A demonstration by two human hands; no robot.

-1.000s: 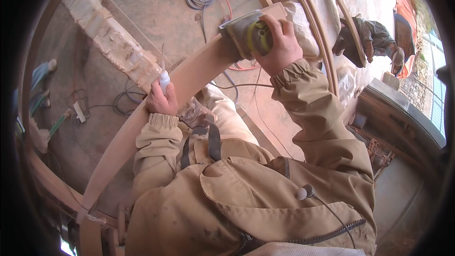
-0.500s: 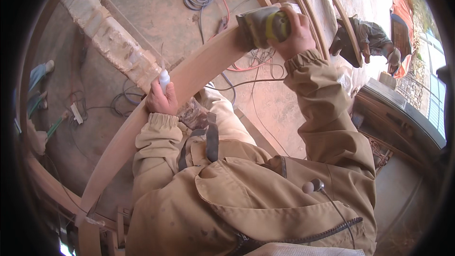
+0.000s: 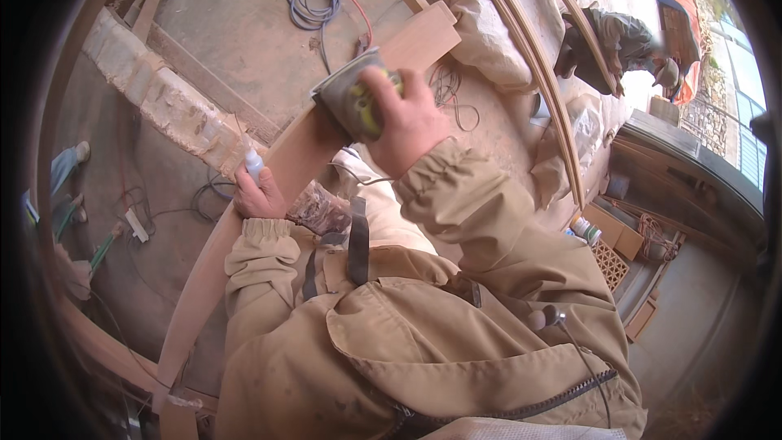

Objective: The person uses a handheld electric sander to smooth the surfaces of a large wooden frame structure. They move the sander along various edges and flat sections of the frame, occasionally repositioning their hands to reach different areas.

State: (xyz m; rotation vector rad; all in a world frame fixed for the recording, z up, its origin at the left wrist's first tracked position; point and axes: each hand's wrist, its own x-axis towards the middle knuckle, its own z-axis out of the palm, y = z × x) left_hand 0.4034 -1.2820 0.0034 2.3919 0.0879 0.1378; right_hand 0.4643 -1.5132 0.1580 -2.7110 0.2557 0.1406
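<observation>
A long curved wooden piece (image 3: 303, 153) runs from the lower left up to a squared end at the upper middle. My right hand (image 3: 411, 126) wraps over a power sander (image 3: 356, 98), grey and yellow-green, which rests on the upper stretch of the wood. A cord trails from it below my wrist. Farther down, my left hand (image 3: 262, 195) is closed around a small white squeeze bottle (image 3: 254, 165) with a thin nozzle pointing up. That hand also lies against the wood's edge; its lower fingers are hidden.
A plaster-crusted beam (image 3: 155, 81) lies beyond my left hand. Blue hose coils (image 3: 316, 4) and a red cable lie on the floor. Long wooden strips (image 3: 521, 57) stretch along the right, by pale sacks (image 3: 489, 33). Another person (image 3: 615, 45) bends at the far right; someone's legs (image 3: 67, 171) show at left.
My right hand has drawn the sander down the wood, toward my left hand, baring the squared end. My left hand keeps its grip on the bottle. The whole view has shifted slightly.
</observation>
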